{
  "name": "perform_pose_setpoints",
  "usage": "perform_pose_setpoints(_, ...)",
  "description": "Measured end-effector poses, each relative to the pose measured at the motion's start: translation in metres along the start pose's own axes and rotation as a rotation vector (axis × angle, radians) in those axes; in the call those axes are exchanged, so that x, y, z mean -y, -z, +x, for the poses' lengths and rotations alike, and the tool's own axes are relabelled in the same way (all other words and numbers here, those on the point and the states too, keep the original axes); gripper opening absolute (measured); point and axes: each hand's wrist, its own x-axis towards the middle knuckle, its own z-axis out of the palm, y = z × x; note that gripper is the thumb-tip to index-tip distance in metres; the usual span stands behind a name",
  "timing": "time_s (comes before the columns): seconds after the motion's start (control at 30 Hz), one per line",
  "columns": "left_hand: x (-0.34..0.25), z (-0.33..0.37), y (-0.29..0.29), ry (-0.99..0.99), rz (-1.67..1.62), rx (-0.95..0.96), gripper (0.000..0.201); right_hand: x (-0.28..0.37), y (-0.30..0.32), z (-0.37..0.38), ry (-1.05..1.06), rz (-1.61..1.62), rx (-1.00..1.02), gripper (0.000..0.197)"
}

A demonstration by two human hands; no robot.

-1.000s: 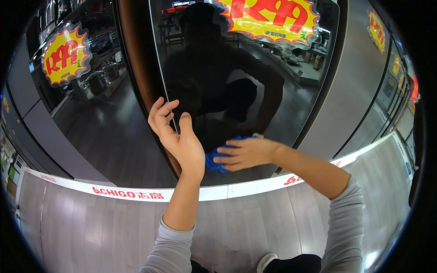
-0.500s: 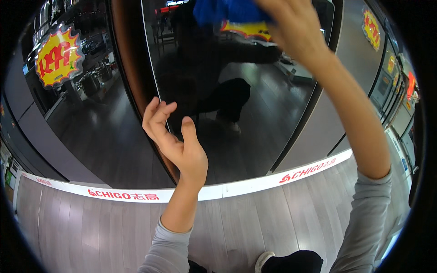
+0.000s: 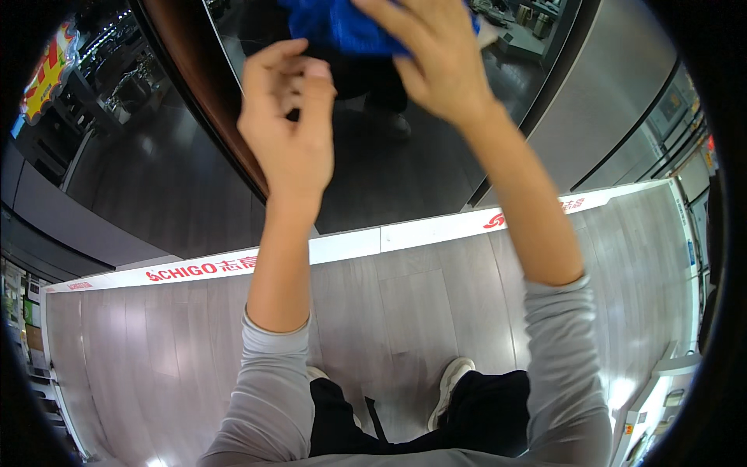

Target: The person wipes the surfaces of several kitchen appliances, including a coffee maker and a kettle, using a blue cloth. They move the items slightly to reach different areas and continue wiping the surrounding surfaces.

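My right hand (image 3: 445, 70) lies over a crumpled blue cloth (image 3: 342, 29) at the top of the view, its fingers spread on it. The cloth is at a glossy black door panel (image 3: 389, 183), which reflects the room and a dark figure. To the left of the cloth is my left hand (image 3: 288, 128), raised before the panel's left edge. Its fingers are loosely curled and apart from the thumb, with nothing seen between them. Whether the left fingertips touch the panel I cannot tell. The cloth's upper part is cut off by the frame.
A white strip (image 3: 436, 230) with red lettering runs along the foot of the appliances. A second dark glossy door (image 3: 156, 163) with a yellow and red tag (image 3: 48, 74) stands at the left. A grey panel (image 3: 603, 86) stands at the right. Below are wood-look floorboards (image 3: 405, 303) and my shoes (image 3: 451, 381).
The view has shifted, showing more floor. My left hand has risen toward the cloth. My right hand and the cloth have moved left across the panel, and the tag behind the cloth is no longer seen.
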Motion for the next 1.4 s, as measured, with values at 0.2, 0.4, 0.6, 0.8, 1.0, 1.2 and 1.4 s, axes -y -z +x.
perform_pose_setpoints(0.2,0.047,-0.077,-0.026,-0.122,0.227,0.076,0.052,0.075,-0.01,-0.103,-0.397,0.21,-0.029,0.06)
perform_pose_setpoints(0.4,0.088,-0.149,-0.017,-0.118,0.467,0.405,0.032,0.099,0.0,-0.219,-0.342,0.172,0.256,0.049)
perform_pose_setpoints(0.6,0.103,-0.196,-0.025,-0.013,0.578,0.658,0.029,0.118,0.014,-0.279,-0.445,0.172,0.329,0.037)
perform_pose_setpoints(0.8,0.104,-0.196,-0.035,-0.003,0.589,0.678,0.027,0.119,0.009,-0.277,-0.497,0.132,0.233,0.032)
perform_pose_setpoints(1.0,0.1,-0.21,-0.044,0.061,0.661,0.592,0.028,0.117,0.012,-0.273,-0.516,0.173,0.219,0.029)
perform_pose_setpoints(1.2,0.06,-0.175,-0.062,-0.544,0.794,0.615,0.063,0.099,0.02,-0.23,-0.507,0.104,0.202,0.021)
perform_pose_setpoints(1.4,0.051,-0.122,-0.092,-0.643,0.869,0.589,0.067,0.058,0.038,-0.184,-0.587,-0.178,-0.076,0.027)
